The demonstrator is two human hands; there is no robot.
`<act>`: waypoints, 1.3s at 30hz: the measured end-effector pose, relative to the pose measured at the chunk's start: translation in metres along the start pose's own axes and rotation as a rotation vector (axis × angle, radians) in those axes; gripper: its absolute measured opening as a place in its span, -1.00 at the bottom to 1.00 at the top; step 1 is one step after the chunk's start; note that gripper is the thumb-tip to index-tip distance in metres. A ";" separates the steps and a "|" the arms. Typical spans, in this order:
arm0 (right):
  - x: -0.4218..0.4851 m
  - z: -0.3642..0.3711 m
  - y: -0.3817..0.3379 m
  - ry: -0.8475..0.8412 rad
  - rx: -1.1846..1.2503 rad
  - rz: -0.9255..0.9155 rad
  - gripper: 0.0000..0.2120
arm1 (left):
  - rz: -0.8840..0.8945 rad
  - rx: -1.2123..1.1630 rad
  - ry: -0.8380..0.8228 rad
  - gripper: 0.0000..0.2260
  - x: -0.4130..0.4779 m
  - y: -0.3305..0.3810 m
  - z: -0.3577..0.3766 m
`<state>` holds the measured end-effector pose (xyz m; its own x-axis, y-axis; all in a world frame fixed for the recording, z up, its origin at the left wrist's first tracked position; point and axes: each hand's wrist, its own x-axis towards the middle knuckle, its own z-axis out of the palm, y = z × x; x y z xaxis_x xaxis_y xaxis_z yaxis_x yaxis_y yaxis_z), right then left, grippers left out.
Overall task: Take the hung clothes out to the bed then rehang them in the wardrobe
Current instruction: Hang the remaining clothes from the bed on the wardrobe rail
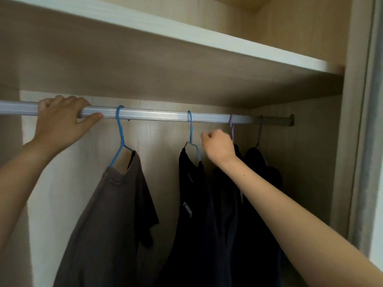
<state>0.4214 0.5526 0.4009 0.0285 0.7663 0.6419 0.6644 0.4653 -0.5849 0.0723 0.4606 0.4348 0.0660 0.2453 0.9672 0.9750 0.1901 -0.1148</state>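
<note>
Your left fingers [66, 99] are curled over the top of the rail [155, 115] in the upper left of the frame. The thumb [94, 116] is pressed along its front, so your left hand [60, 121] is clamped round the bar. Its forearm runs down to the lower left edge.

Your right fingers [207, 136] are drawn in tight to the palm, in the middle of the frame just under the rail. Your right hand [217, 145] sits between two hanger necks and close against the right one. You cannot tell from here whether those fingers pinch a hanger or a collar, or hold nothing. That forearm stretches down to the lower right corner.

The clothes all hang on the rail inside the wardrobe [161, 141]. Just right of your left thumb a first blue hanger [120, 129] carries a brown T-shirt [107, 214], turned partly sideways. Further right a second blue hanger [190, 129] carries a black T-shirt [192, 204] with white lettering on the chest, just left of your right hand. Beside that hand on the right a lilac hanger [232, 125] hooks over the bar, and the dark cloth below it is mostly hidden by your wrist. Near the right end of the rail a dark hanger [259, 133] holds another dark garment [261, 166].

A pale shelf [186, 38] crosses the top of the frame above the rail.
</note>
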 end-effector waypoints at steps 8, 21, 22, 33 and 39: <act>0.002 -0.028 0.072 -0.180 -0.010 0.184 -0.80 | -0.016 -0.012 -0.005 -0.48 0.000 0.003 0.001; -0.006 -0.006 0.056 -0.301 -0.049 0.018 -0.68 | -0.024 -0.014 -0.033 -0.50 -0.004 0.007 -0.004; -0.005 -0.009 0.057 -0.308 -0.056 0.008 -0.69 | -0.019 -0.013 -0.034 -0.50 -0.004 0.007 -0.005; 0.012 -0.053 0.101 -0.121 -0.423 0.240 -0.77 | -0.015 -0.057 -0.049 -0.49 -0.002 -0.007 0.010; 0.015 -0.051 0.103 -0.117 -0.384 0.252 -0.73 | -0.006 -0.070 -0.045 -0.51 -0.001 -0.010 0.014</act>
<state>0.5282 0.5896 0.3753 0.1543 0.8893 0.4306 0.8763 0.0782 -0.4754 0.0592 0.4715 0.4318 0.0522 0.2869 0.9565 0.9880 0.1247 -0.0914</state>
